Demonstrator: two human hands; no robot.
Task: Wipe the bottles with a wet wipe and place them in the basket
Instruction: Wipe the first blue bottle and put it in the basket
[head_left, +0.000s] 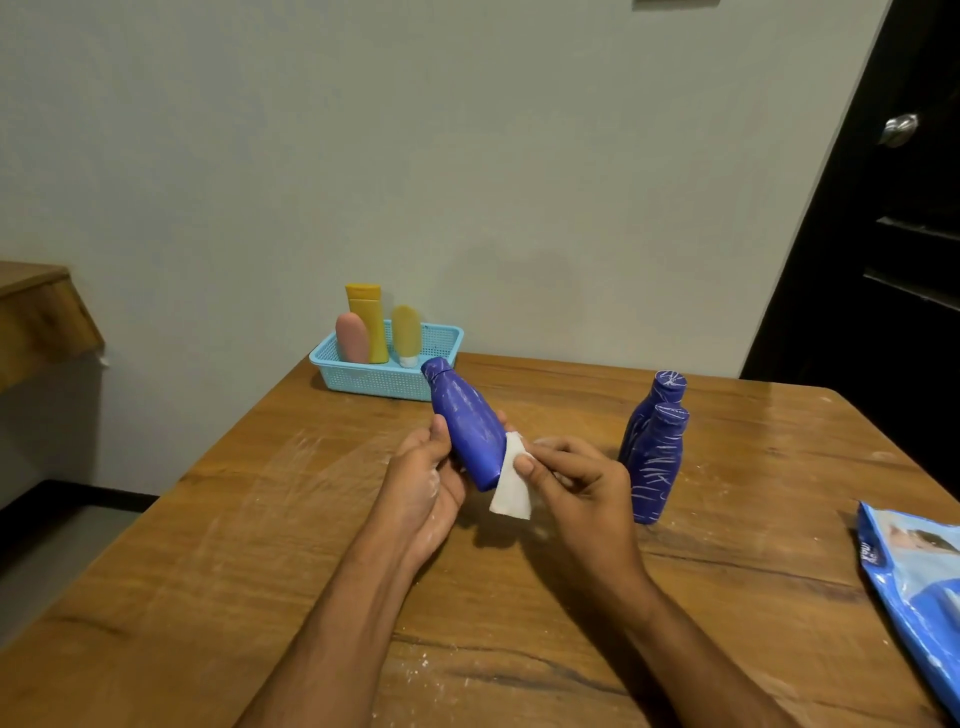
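Bottle in hand, and we are right over the middle of the bench (311, 545)! We see the left hand (423, 478) with its grip curled around the lower body of a blue bottle (467, 423), which is held off the wood and tilted, cap end pointing up and away towards the basket (384, 382). The right hand (576, 480) pinches a white wet wipe (511, 486) between thumb and fingers, the wipe touching the bottle's base end on its right side. We note the held bottle looks clean of marks. Over to the right stand two more blue bottles (655, 457), upright, one just behind the other and touching or nearly so, both streaked with white. The light blue basket sits at the far edge of the bench by the wall, holding a pink bottle (352, 338), a tall yellow bottle (370, 319) and a smaller yellow bottle (406, 335). At the right edge lies a blue wipes pack (914, 587). White smears dust the wood.
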